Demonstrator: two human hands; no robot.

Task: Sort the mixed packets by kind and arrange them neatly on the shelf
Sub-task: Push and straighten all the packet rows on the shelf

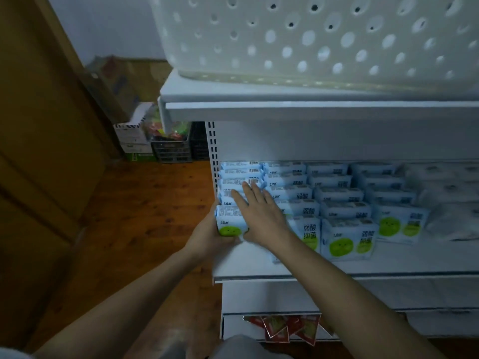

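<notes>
The pale blue plastic packets [334, 200] carry a green smiling round face and dark Chinese characters, 弱酸 above 抑菌, with a smaller brand mark I cannot read; barcodes show on the upper edges of those at the far left. They stand in rows on the white metal shelf board [363, 266], printed faces towards the front edge, each file running front to back towards the rear panel. To the right of them lie paler, whitish wrapped packets [451, 216], their print too blurred to make out.

The left hand [207, 235] grips the front blue packet of the leftmost row [230, 222] at the shelf's left end, fingers curled round its lower edge, its long side lying across the shelf and its green face forward. The right hand [259, 212] lies flat on top of that same row, fingers straight and spread, touching the packets just behind the held one and closing round nothing.

Above, a white perforated plastic basket [324, 40] sits on the upper shelf; its contents are hidden. On the lowest level lie red foil sachets [285, 329]. On the wooden floor to the left, a dark plastic crate [171, 150] holds colourful packets beside stacked white cardboard boxes [132, 137].
</notes>
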